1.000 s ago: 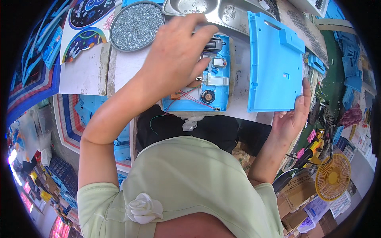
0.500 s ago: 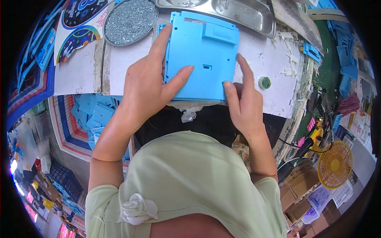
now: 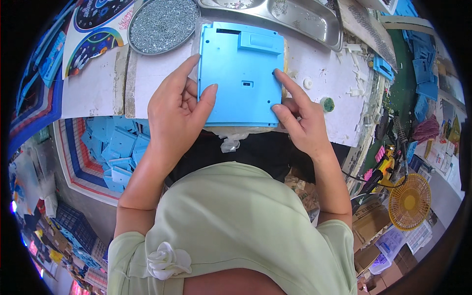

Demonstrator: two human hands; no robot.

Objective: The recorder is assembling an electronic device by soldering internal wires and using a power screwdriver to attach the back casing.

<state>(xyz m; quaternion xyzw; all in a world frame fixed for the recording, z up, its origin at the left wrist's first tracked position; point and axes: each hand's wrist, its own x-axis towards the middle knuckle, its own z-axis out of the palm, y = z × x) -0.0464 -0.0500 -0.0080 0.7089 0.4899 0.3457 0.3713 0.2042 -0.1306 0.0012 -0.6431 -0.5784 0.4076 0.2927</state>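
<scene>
A square light-blue plastic housing [image 3: 233, 101] lies in front of me on the white worktop, over a pale pad whose edge shows below it. Its face has a raised rectangular block at the top right, a small slot in the middle and little round holes near the edges. My left hand [image 3: 179, 105] grips the left side, thumb at the lower edge of the face. My right hand [image 3: 302, 115] holds the right side, index finger and thumb against the edge, other fingers curled. What is inside or under the housing is hidden.
A round tray of small metal screws [image 3: 163, 24] stands at the back left, beside a steel compartment tray [image 3: 314, 29]. Right of the housing are a white ring [image 3: 308, 83] and a green round piece [image 3: 327, 104]. Blue plastic parts [image 3: 120, 147] fill a striped bag at left.
The housing has shifted slightly left and now sits squarer. My left hand has slid down its side, the thumb drawn back toward the edge. The white ring beside my right hand has come into view.
</scene>
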